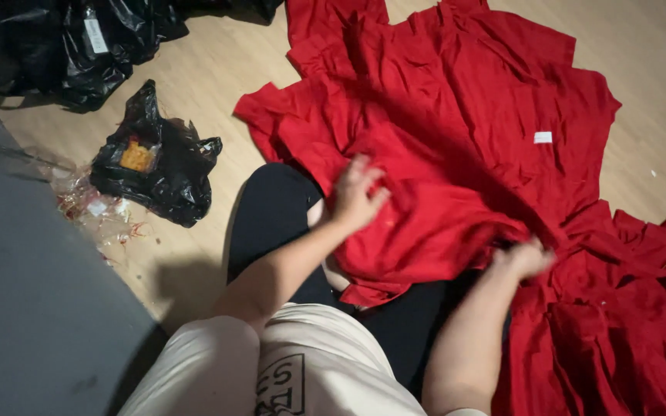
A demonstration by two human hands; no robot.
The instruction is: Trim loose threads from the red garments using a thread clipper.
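Red fabric pieces (456, 115) spread across the centre and right of the frame, overlapping in layers on a pale wooden floor (657, 62), with more crumpled red cloth heaped at lower right. One small white rectangular label (543, 137) sits on the fabric, right of centre in the upper half. The nearest fold of cloth drapes over the person's black-clad knee (271, 216), mid-frame. Left hand (358, 192) at centre, fingers curled and bunching the red cloth (a closed grip on the fold). Right hand (529, 258) lower right of centre, pressed into the same fabric, fingers tucked under; blurred, so whether it grips or only rests cannot be told. The cloth lies under and between both hands. Outward: a small black plastic bag (159, 162) at left of centre, torn open on an orange-yellow patch; crumpled clear wrapping (94, 208) just left of it; larger black plastic bags (63, 42) in the upper left corner, one bearing a white strip label (95, 35). Grey surface (25, 308) fills the lower left.
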